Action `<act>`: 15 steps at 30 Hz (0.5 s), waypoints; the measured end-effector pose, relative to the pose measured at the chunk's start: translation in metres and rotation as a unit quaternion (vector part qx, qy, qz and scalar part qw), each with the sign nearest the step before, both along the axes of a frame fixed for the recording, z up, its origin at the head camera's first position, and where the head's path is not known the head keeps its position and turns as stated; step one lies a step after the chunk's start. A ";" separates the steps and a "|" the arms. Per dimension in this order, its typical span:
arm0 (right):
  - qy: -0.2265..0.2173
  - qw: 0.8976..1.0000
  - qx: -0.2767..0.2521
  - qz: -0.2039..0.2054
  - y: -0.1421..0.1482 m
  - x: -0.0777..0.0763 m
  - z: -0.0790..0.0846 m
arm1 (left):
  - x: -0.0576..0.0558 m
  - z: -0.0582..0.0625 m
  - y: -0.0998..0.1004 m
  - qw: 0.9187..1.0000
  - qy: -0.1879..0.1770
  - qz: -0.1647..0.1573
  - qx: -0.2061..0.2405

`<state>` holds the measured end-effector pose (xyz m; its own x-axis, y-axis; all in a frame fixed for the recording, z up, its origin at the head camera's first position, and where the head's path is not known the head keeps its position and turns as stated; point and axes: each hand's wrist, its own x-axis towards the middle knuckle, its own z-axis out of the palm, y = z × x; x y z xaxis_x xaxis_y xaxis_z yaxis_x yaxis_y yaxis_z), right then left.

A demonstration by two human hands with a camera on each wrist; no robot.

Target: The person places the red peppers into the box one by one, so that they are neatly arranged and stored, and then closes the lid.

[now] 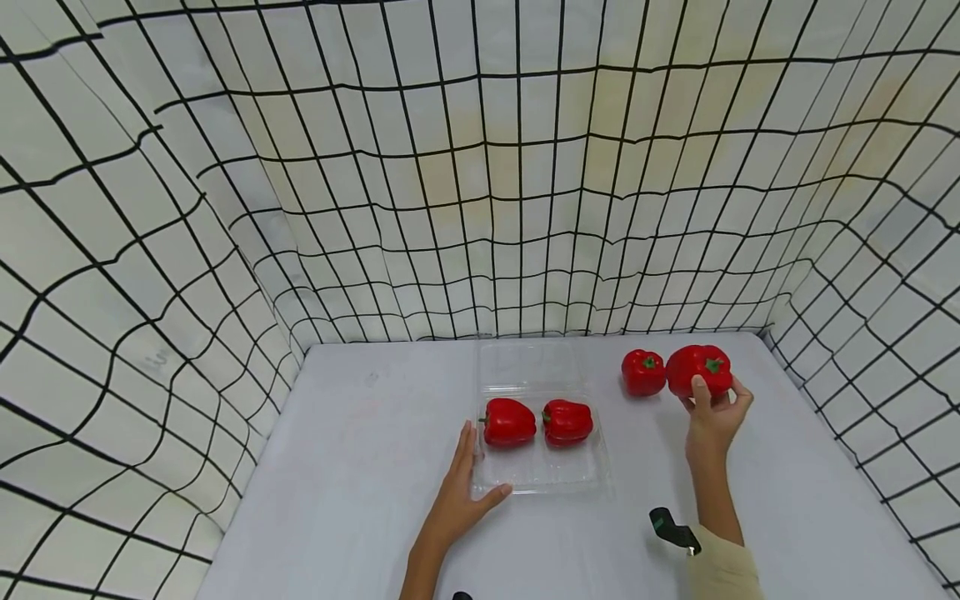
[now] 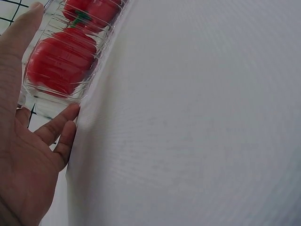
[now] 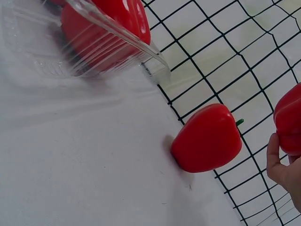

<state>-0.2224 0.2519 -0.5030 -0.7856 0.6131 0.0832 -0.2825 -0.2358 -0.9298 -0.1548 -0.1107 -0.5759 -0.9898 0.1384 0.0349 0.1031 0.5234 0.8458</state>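
Observation:
My right hand (image 1: pixel 712 423) grips a red bell pepper (image 1: pixel 686 367) with a green stem, thumb on its near side, above the right part of the table. Just left of it a second red bell pepper (image 1: pixel 642 375) sits on the table. A clear plastic clamshell container (image 1: pixel 540 480) lies with its lid folded back, and two red bell peppers, one on the left (image 1: pixel 510 424) and one on the right (image 1: pixel 568 424), rest side by side inside. At the container's left side is my left hand (image 1: pixel 456 498), fingers extended along the wall and thumb spread towards the front edge.
A white table (image 1: pixel 367 467) carries everything. Black netting (image 1: pixel 517 196) over white sheeting rises behind it and at both sides. A black strap-like piece (image 1: pixel 673 532) sticks out beside the right sleeve (image 1: pixel 723 571).

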 end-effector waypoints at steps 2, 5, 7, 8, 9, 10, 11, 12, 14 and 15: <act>0.000 1.000 -0.005 0.014 -0.003 0.001 -0.001 | 0.001 0.000 0.000 1.000 -0.004 0.001 -0.002; -0.007 0.999 -0.007 0.042 -0.009 0.003 -0.003 | 0.001 -0.001 0.000 1.000 -0.006 0.002 -0.003; -0.004 0.998 -0.014 0.069 -0.013 0.004 -0.004 | 0.001 0.000 0.000 1.000 -0.006 0.002 -0.002; -0.002 0.996 -0.016 0.082 -0.015 0.005 -0.005 | 0.001 0.000 0.000 1.000 -0.006 0.002 -0.003; -0.003 0.995 -0.015 0.096 -0.017 0.006 -0.006 | 0.001 0.000 0.000 1.000 -0.005 0.002 -0.003; -0.002 0.994 -0.014 0.109 -0.019 0.007 -0.007 | 0.001 0.001 0.000 1.000 -0.005 0.001 -0.002; -0.001 0.993 -0.012 0.121 -0.021 0.008 -0.008 | 0.001 0.001 0.000 1.000 -0.004 0.001 -0.001; -0.001 0.991 -0.010 0.132 -0.023 0.009 -0.008 | 0.001 0.001 0.000 1.000 -0.004 0.001 0.000; -0.006 0.988 0.003 0.152 -0.027 0.011 -0.009 | 0.001 0.001 -0.001 1.000 -0.005 0.001 0.000; -0.012 0.987 0.011 0.160 -0.028 0.012 -0.010 | 0.001 0.001 -0.001 1.000 -0.002 -0.001 0.000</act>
